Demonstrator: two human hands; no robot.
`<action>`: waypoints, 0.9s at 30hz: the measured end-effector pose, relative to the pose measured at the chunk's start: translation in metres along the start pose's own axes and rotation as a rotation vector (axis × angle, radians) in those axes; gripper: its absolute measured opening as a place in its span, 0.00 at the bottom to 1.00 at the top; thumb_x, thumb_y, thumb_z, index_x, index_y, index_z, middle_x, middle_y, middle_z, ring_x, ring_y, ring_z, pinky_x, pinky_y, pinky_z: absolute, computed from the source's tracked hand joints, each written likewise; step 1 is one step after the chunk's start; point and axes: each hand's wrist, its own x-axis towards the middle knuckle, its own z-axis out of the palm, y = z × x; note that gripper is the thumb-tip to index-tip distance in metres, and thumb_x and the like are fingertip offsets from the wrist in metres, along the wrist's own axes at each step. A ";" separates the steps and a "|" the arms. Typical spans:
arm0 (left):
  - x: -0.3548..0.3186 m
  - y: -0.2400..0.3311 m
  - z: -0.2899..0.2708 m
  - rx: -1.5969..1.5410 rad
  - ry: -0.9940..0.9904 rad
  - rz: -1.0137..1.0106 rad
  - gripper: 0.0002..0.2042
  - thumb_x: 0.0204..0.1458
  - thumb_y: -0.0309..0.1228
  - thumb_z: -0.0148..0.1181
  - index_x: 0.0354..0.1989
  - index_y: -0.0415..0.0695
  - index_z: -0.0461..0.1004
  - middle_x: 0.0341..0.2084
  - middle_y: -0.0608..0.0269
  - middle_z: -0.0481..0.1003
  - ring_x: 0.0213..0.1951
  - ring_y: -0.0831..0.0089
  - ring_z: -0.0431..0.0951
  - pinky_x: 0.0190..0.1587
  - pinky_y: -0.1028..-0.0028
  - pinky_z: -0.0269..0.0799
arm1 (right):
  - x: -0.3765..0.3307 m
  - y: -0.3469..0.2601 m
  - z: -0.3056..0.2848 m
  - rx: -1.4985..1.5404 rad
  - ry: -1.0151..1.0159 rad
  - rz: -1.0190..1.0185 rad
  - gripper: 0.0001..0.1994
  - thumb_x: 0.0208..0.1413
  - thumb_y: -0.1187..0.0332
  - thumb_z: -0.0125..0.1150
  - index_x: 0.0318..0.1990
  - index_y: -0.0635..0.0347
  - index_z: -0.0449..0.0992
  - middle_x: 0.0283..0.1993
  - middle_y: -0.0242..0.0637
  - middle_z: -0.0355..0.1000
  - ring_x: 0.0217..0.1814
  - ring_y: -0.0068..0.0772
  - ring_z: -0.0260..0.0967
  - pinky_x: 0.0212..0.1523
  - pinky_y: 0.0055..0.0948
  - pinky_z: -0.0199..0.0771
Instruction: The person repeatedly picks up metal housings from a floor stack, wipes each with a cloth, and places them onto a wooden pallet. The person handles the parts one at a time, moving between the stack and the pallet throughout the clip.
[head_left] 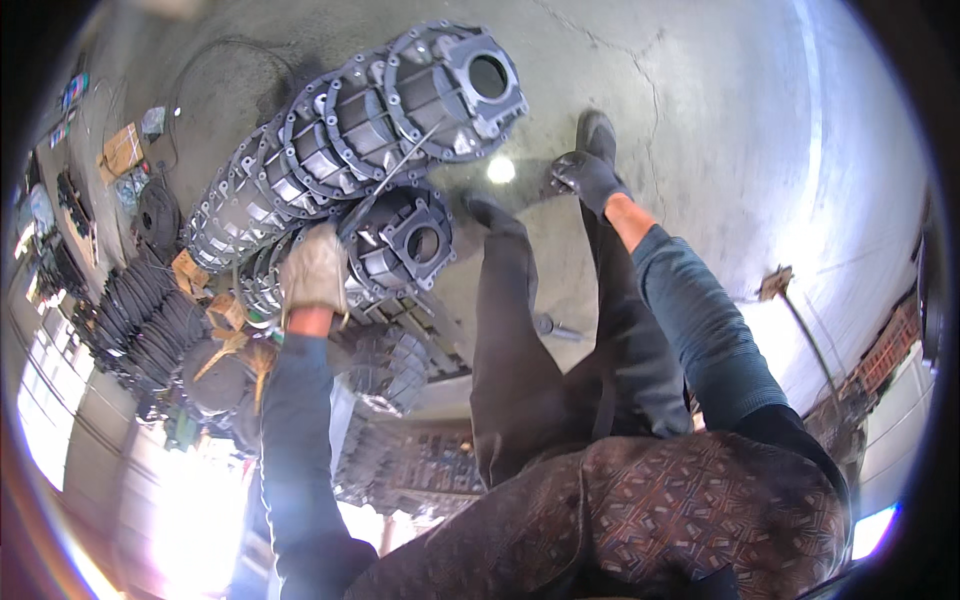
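My left hand (315, 270), in a pale, soiled work glove, is closed at the near side of a stack of grey cast-metal housings. A long thin metal rod (402, 165) slants from it up across the castings; its near end is hidden by the glove. The larger row of nested housings (330, 140) has bolt-hole flanges and a round opening facing up at the far end. Just right of my left hand lies a second housing (400, 240) with a similar opening. My right hand (590, 180), in a dark glove, hangs above my shoe with its fingers curled; their contents are hidden.
Dark ring-shaped parts (140, 310) are piled at the left, beside cardboard pieces (122, 152). A thin cable (185, 75) curves over the concrete floor. At the right stands a thin pole (810, 325). A small tool-like object (560, 328) lies between my legs.
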 end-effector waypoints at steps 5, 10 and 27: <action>-0.053 -0.060 0.080 -0.477 0.054 -0.507 0.14 0.54 0.31 0.57 0.49 0.46 0.77 0.28 0.50 0.79 0.30 0.58 0.82 0.31 0.60 0.76 | 0.106 -0.048 0.060 -0.482 0.183 -0.159 0.12 0.63 0.65 0.58 0.46 0.64 0.79 0.39 0.41 0.81 0.40 0.34 0.77 0.43 0.31 0.75; -0.108 -0.037 0.157 -1.244 0.152 -0.943 0.15 0.56 0.35 0.62 0.49 0.41 0.77 0.26 0.62 0.79 0.19 0.74 0.76 0.21 0.76 0.71 | 0.229 -0.057 0.088 -0.305 0.306 0.046 0.32 0.56 0.41 0.60 0.58 0.60 0.74 0.57 0.55 0.73 0.60 0.57 0.69 0.59 0.42 0.69; -0.334 0.112 0.201 -1.950 1.087 -1.717 0.22 0.61 0.48 0.59 0.55 0.44 0.74 0.35 0.61 0.80 0.13 0.81 0.70 0.15 0.81 0.62 | 0.134 -0.080 0.105 -0.262 0.073 0.066 0.35 0.65 0.39 0.43 0.60 0.63 0.73 0.55 0.40 0.74 0.52 0.36 0.70 0.52 0.33 0.70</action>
